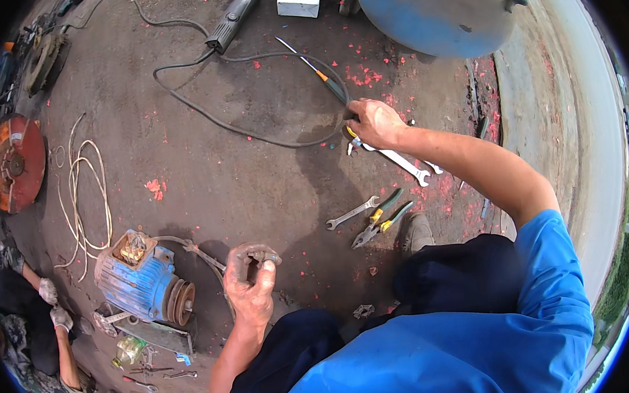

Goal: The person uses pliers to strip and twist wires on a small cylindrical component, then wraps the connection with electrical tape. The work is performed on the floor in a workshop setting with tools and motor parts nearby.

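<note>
Big blue motor (140, 282) sits off to my left, past my left hand (251, 283), which is curled, can't tell if it's pinching anything. My right hand (377, 123)'s at the screwdriver's (322, 76) handle end, grip hidden so no clue, with pliers (382, 224) and a small wrench (353, 213) lying nearer me.

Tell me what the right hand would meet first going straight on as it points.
For the right hand, probably the black cable close by; the screwdriver handle lies near too, and contact is hard to judge.
</note>
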Available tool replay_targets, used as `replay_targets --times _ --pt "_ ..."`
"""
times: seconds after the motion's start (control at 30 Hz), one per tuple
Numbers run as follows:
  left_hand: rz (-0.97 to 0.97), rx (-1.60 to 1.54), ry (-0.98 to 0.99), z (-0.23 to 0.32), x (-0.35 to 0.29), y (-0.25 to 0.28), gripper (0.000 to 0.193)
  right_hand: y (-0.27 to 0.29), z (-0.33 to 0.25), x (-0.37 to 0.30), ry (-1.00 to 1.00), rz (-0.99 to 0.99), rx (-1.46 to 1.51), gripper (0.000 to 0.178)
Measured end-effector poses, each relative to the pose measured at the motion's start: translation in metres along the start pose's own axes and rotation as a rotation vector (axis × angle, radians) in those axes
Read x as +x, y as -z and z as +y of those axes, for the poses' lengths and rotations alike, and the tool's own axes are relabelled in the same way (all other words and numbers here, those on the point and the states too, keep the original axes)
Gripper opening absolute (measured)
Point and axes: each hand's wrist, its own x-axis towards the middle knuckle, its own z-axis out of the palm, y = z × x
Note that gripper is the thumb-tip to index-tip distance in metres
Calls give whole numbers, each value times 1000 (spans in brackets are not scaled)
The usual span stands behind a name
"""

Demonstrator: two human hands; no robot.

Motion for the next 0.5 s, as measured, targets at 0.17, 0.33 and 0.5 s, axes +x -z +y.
replay_targets --times 0.17,0.33,0.5 --pt "43 -44 128 -3 5 1 23 -4 31 69 -229 66 -99 35" --pt "51 -34 172 -17 12 5 22 -13 3 69 0 -87 -137 40" --pt "150 -205 176 -21 13 6 27 -11 48 64 -117 186 169 39"
